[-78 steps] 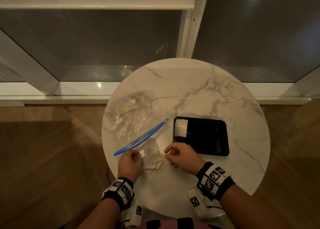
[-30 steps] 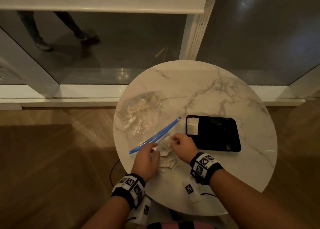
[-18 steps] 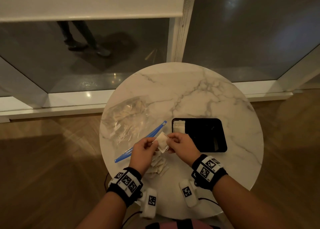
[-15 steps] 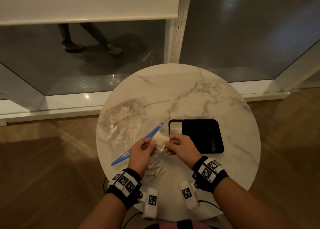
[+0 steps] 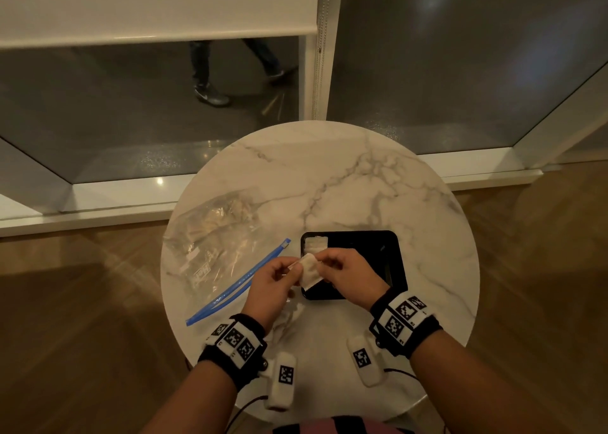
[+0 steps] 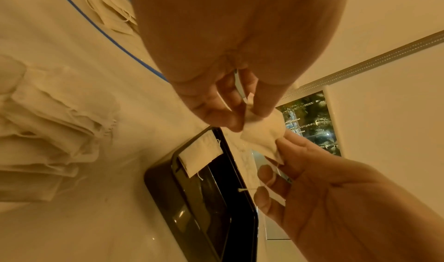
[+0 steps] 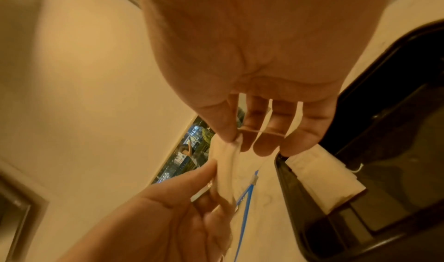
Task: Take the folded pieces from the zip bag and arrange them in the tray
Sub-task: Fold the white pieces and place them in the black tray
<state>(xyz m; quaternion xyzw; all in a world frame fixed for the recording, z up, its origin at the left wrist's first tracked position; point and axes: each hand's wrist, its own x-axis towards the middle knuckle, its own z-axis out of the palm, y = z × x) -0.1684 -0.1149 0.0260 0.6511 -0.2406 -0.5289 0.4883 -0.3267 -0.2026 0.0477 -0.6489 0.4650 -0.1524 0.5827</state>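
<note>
1. Head view: a round marble table (image 5: 362,187) carries a clear zip bag (image 5: 217,236) with a blue zip strip (image 5: 240,285) at left and a black tray (image 5: 394,262) at right. The left hand (image 5: 273,289) and right hand (image 5: 348,275) together hold one white folded piece (image 5: 309,267) in the air over the tray's near-left corner. Another folded piece (image 5: 315,245) lies flat in the tray's far-left corner.
2. Left wrist view: only here is the stack of loose folded pieces (image 6: 48,133) on the table plainly seen, beside the tray (image 6: 158,190). Left thumb and forefinger pinch one corner of the held piece (image 6: 261,135); right fingertips (image 6: 288,142) pinch the opposite corner.
3. Right wrist view: the held piece (image 7: 225,163) is seen edge-on, showing its layers. The right hand's other fingers (image 7: 298,140) hang loosely curled, apart.
</note>
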